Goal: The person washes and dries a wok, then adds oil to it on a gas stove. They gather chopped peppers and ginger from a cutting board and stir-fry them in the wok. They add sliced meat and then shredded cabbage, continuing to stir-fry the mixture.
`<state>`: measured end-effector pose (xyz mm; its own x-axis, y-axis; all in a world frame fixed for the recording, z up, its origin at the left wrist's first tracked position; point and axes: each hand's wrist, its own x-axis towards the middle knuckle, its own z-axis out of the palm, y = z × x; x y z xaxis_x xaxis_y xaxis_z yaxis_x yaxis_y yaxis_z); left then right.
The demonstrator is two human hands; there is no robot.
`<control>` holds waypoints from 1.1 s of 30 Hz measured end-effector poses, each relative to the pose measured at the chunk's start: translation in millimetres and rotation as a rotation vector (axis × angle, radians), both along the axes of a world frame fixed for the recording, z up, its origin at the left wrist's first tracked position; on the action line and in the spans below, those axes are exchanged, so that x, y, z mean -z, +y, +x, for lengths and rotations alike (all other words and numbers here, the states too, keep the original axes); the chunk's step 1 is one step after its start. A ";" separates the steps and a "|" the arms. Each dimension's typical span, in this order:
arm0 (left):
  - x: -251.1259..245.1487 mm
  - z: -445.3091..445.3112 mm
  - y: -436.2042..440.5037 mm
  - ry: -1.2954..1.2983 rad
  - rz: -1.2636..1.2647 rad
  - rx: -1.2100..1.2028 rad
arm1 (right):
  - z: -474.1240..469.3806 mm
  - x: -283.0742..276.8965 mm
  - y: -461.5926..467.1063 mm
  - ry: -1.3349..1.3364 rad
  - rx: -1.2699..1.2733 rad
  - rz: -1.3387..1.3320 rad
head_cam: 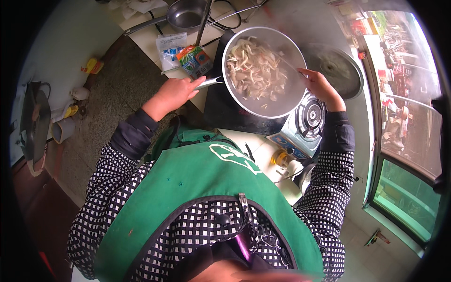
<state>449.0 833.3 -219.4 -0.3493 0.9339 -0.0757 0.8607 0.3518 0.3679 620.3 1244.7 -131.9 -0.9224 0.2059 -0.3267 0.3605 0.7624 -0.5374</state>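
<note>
A white-rimmed frying pan sits on a black induction cooker. Inside it, pale sliced food strips are heaped mostly towards the left, with steam over them. My left hand grips the pan's handle, index finger stretched along it. At the pan's right rim, my right hand is closed around a thin utensil that reaches in towards the food. Its far end is blurred by steam, so its exact kind is unclear.
Right of the pan are a gas stove and a round lid. Behind the left hand lie a white plastic bag and an orange-green packet. A dark saucepan stands farther back; a bottle of yellow liquid is near my body.
</note>
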 end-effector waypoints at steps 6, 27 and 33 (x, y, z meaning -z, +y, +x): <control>0.8 0.7 0.5 -0.006 -0.009 -0.012 | 14.6 -62.7 -51.3 -0.210 -0.293 0.409; 5.2 3.7 -1.2 -0.048 0.038 0.028 | 96.2 -32.4 -144.4 0.001 0.351 0.215; -0.8 -0.4 -1.3 0.012 0.045 0.061 | 66.2 -42.2 -116.3 -0.043 0.486 0.362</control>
